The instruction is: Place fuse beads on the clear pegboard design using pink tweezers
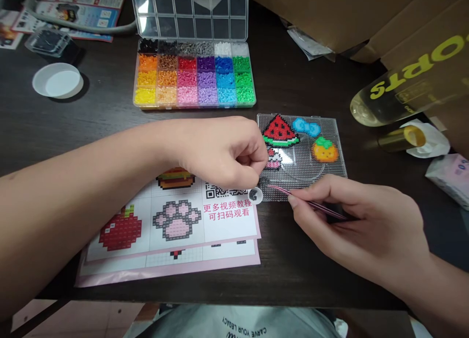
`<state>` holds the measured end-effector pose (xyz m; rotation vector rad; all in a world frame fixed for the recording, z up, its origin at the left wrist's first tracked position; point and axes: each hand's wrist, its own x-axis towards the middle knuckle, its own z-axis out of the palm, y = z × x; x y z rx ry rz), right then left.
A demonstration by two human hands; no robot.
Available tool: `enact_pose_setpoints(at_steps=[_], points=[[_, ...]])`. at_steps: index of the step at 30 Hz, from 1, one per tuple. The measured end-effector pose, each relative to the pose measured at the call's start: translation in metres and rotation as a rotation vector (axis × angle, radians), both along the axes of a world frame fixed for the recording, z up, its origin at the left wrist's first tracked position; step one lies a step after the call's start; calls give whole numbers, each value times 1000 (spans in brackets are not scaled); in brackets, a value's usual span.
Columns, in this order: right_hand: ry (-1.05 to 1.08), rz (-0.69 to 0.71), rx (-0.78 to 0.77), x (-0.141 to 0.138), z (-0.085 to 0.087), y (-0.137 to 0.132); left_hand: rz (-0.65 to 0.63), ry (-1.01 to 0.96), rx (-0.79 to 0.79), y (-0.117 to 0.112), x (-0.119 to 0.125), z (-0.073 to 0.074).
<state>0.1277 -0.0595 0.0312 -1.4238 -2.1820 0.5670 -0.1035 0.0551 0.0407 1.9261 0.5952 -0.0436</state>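
The person's right hand (359, 230) is gripping a pair of slim tweezers (318, 204) between thumb and fingers, pen-fashion, a hold that is probably giving fine control over pieces too small for fingertips; whether the tips are closing on a bead is too small to tell. The left hand (229, 150) is curling its fingers inward and, it seems, pinching a small white cup (255, 196) with dark contents by its rim, likely keeping those pieces close to the tweezer tips. The cup is sitting at the left edge of a clear pegboard (300, 169), which is carrying a watermelon slice (280, 133), a blue bow (306, 127), an orange fruit (325, 151) and a partly hidden cupcake (274, 160). Printed pattern sheets (229, 228) are lying under the left arm, presumably for easy reading, while the compartmented bead box (190, 106) is standing open behind, its colours being sorted apart.
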Motion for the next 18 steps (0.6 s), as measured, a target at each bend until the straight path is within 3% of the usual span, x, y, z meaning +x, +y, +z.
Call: enact_pose_setpoints(at_steps=[18], points=[[-18,-5,-9,0,2,-1,11,42,-59,2,-1,-1]])
